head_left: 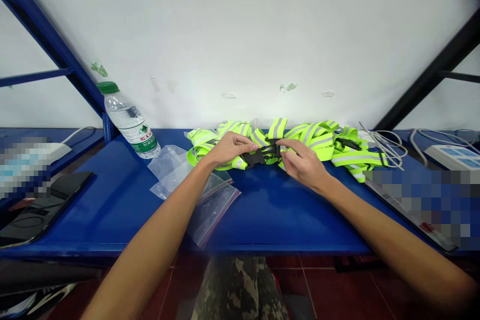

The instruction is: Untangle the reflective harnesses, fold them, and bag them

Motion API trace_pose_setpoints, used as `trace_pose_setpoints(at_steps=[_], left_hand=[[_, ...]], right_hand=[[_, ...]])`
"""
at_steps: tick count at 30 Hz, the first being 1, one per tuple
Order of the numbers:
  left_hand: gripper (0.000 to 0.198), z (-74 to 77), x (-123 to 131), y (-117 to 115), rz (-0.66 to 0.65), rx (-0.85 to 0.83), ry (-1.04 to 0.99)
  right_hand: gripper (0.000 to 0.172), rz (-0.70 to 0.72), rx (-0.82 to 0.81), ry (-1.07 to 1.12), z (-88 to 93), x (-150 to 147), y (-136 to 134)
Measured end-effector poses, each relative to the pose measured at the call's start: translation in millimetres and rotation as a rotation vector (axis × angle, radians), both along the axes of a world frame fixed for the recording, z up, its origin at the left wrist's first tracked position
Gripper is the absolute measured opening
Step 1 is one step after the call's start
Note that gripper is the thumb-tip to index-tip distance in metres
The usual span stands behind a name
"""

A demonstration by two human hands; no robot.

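Two parts of a black plastic buckle (pixel 255 158) lie between my hands, the prongs of one part pointing at the other. My left hand (pixel 230 149) pinches the left part, fingers closed. The right part (pixel 275 149) is gripped by my right hand (pixel 302 162), its thumb and forefinger closed on it. Yellow-green straps with a grey reflective stripe (pixel 313 140) are heaped behind and beside both hands, and a folded strap end rises just above the buckle. Whether the two buckle parts are touching is hard to tell.
Clear zip bags (pixel 213 210) lie on the blue table (pixel 281 215), left of centre. A water bottle with a green cap (pixel 131 122) stands at the back left. White cables (pixel 393 147) are at the right, beside a long flat object (pixel 408 212). A white wall rises behind.
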State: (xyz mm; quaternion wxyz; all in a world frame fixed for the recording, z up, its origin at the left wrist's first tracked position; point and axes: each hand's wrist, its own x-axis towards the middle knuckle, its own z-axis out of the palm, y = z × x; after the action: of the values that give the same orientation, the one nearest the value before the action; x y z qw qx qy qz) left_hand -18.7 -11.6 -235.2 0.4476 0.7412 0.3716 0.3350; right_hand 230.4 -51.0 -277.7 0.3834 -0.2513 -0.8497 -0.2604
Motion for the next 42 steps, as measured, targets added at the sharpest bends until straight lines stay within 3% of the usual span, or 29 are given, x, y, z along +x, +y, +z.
trace_pose_setpoints(at_steps=[4,11,21,32,36,40,42], left_hand=[[0.052,-0.6,2.2,-1.4,0.035,-0.002,-0.001],[0.051,7.2,1.2,-6.3,0.017,-0.03,0.029],[0.067,2.3,5.4,-6.4,0.026,-0.055,-0.075],[0.053,-5.1,25.6,-14.1,0.082,-0.03,-0.18],[0.056,4.0,29.1,-25.6,0.101,0.106,-0.057],[0.096,18.4,27.1,-36.5,-0.037,0.36,0.137],[0.098,26.3,24.5,-37.3,-0.06,0.468,0.241]], right_hand=[[0.017,-0.001,-0.006,0.004,0.7,-1.2,-1.3],[0.018,-0.003,-0.019,0.024,-2.1,2.2,-6.9],[0.017,0.051,-0.065,0.071,-6.7,-3.1,-13.3],[0.018,0.089,-0.101,0.046,-6.0,-14.5,-20.3],[0.021,0.053,-0.046,0.125,-3.4,-13.4,-16.2],[0.034,-0.009,-0.036,0.227,6.6,-8.5,-11.9],[0.043,-0.076,-0.032,0.236,14.7,-3.7,-10.3]])
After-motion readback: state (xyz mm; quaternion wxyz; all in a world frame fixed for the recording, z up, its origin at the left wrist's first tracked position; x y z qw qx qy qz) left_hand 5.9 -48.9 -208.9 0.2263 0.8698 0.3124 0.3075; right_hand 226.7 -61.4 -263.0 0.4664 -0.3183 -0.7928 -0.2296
